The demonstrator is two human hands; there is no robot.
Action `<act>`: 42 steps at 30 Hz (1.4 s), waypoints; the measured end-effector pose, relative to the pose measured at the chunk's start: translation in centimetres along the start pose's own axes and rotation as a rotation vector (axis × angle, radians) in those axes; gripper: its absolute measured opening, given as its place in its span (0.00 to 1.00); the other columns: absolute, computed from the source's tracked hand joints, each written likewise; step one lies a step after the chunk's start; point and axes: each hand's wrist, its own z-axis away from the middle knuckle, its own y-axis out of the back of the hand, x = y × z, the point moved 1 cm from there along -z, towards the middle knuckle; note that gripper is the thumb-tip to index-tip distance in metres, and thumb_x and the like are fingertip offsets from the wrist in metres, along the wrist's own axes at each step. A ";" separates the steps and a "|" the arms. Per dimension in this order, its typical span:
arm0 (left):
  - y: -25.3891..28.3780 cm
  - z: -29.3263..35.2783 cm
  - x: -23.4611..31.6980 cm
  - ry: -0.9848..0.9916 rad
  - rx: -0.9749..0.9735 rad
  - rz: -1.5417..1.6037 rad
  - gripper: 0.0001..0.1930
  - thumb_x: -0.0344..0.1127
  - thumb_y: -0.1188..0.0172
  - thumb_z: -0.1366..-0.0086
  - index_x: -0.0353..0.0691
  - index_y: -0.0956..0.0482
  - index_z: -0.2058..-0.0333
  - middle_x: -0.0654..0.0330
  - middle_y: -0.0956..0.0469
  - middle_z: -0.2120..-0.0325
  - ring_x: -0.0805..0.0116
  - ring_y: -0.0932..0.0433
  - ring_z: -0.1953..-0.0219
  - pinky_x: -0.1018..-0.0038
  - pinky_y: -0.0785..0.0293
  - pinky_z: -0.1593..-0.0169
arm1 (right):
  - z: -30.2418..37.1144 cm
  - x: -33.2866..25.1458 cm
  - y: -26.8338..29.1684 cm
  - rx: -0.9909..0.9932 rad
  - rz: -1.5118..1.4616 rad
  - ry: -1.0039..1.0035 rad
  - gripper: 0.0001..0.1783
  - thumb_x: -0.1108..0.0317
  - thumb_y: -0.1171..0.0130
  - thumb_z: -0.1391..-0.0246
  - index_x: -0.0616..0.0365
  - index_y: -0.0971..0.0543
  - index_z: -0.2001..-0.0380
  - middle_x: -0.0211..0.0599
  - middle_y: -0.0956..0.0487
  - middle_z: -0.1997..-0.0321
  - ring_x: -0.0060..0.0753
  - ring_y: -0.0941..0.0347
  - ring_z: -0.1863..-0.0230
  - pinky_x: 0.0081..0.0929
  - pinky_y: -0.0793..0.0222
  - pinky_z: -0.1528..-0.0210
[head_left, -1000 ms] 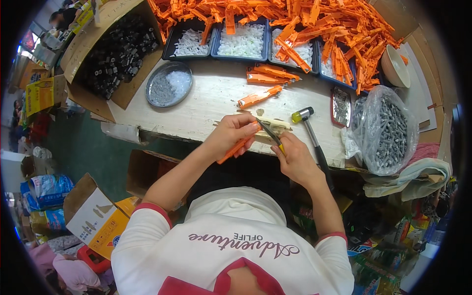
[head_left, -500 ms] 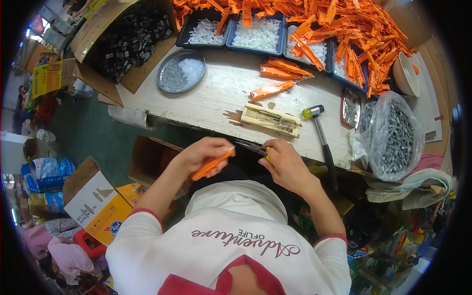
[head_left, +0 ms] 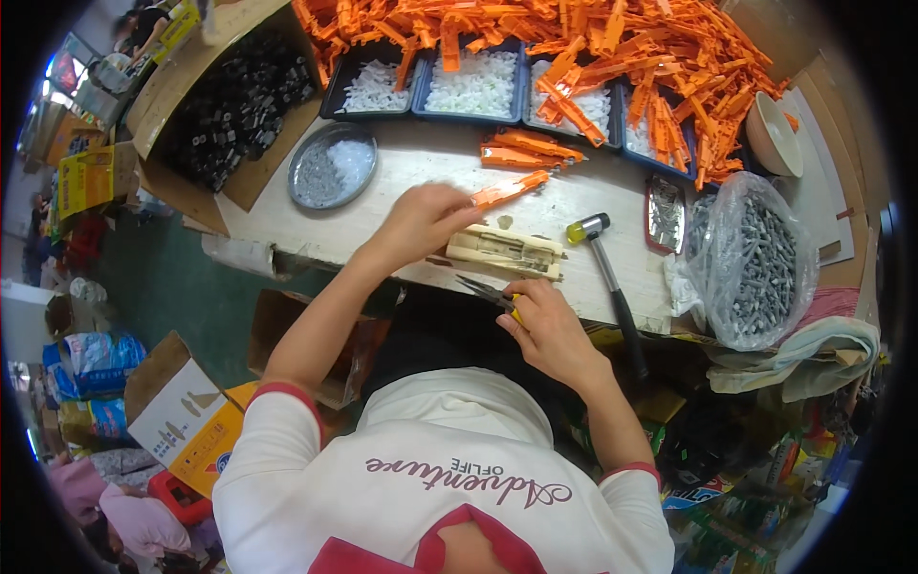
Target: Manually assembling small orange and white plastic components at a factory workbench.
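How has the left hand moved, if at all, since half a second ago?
Yes: the left hand moved forward, from outside the edge of the white workbench to above it, near the left end of the cream fixture.

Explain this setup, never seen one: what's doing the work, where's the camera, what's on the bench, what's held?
There is no machine: a person works with two bare hands. The view comes from a wide fisheye camera on their head, looking down, so straight edges bend near the rim.

The right hand holds pliers with yellow on the handle. The left hand is at one end of an orange part; it is blurred, so I can't tell whether it grips it.

On the bench lie a cream fixture, a hammer, a round dish of small pieces and a plastic bag of grey pieces. Behind are dark trays and an orange heap.
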 end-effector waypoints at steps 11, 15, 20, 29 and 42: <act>-5.0 -7.7 -1.4 -0.075 0.048 -0.133 0.11 0.32 0.42 0.46 0.36 0.25 0.63 0.50 0.26 0.67 0.56 0.27 0.64 0.66 0.29 0.60 | 1.4 1.9 1.2 0.136 -0.087 -0.123 0.09 0.71 0.45 0.48 0.68 0.30 0.71 0.49 0.29 0.57 0.50 0.33 0.57 0.35 0.36 0.56; -0.5 -4.2 1.1 0.106 0.024 0.524 0.16 0.29 0.49 0.39 0.37 0.31 0.52 0.56 0.25 0.69 0.71 0.26 0.67 0.76 0.29 0.64 | 0.3 2.3 1.4 0.266 -0.113 -0.176 0.08 0.71 0.48 0.46 0.67 0.28 0.67 0.46 0.28 0.60 0.48 0.32 0.58 0.33 0.36 0.57; -0.8 0.2 3.2 0.192 -0.081 1.020 0.15 0.32 0.50 0.35 0.36 0.34 0.51 0.62 0.28 0.73 0.76 0.29 0.72 0.78 0.29 0.66 | -1.8 2.3 1.7 0.334 -0.112 -0.151 0.09 0.71 0.49 0.45 0.66 0.27 0.64 0.44 0.28 0.60 0.45 0.31 0.59 0.29 0.36 0.57; -2.7 2.4 4.4 0.095 0.163 0.609 0.12 0.35 0.45 0.37 0.33 0.27 0.58 0.66 0.28 0.78 0.82 0.34 0.78 0.83 0.35 0.73 | -1.7 0.6 1.9 0.283 -0.046 -0.097 0.09 0.69 0.47 0.46 0.67 0.28 0.68 0.47 0.29 0.61 0.50 0.32 0.61 0.34 0.36 0.59; -3.2 4.1 2.2 0.526 -0.406 1.541 0.07 0.34 0.44 0.40 0.35 0.27 0.69 0.57 0.28 0.85 0.71 0.30 0.88 0.79 0.33 0.87 | 0.3 0.0 2.1 0.055 0.080 -0.053 0.09 0.76 0.42 0.55 0.68 0.31 0.71 0.48 0.30 0.66 0.52 0.32 0.66 0.36 0.34 0.66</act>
